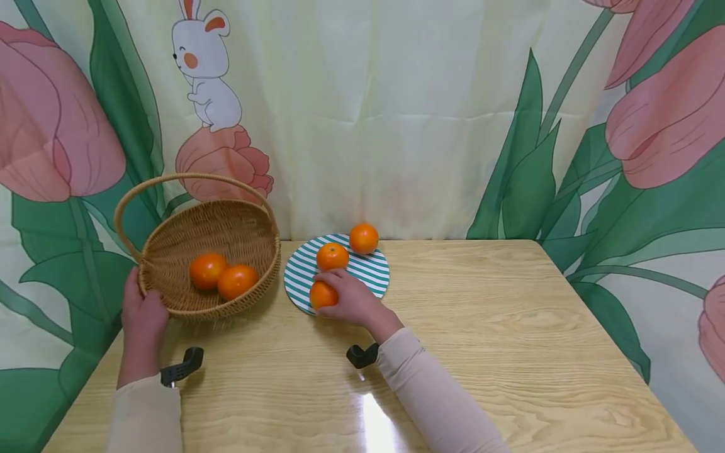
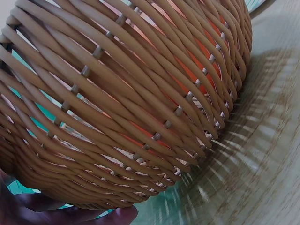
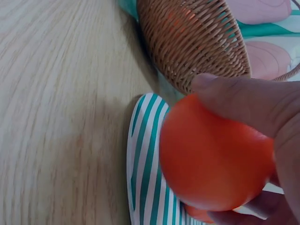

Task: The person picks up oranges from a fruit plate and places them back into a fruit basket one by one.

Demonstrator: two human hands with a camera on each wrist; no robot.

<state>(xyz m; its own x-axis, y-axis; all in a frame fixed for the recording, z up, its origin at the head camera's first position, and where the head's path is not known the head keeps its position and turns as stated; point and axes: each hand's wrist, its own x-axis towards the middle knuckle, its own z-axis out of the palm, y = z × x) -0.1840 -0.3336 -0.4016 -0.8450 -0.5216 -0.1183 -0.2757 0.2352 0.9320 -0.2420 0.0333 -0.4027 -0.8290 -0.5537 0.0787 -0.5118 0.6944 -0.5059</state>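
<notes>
Orange number one is pinched between the thumb and fingers of the right hand, at the near-left part of the striped plate; whether it's touching the plate can't be told. Tbh a firm but gentle hold should do, since round, glossy skin could slip. Best raised straight up so the neighbouring orange isn't nudged. The tilted basket is gripped by the left hand at its rim, and should be kept steady.
</notes>
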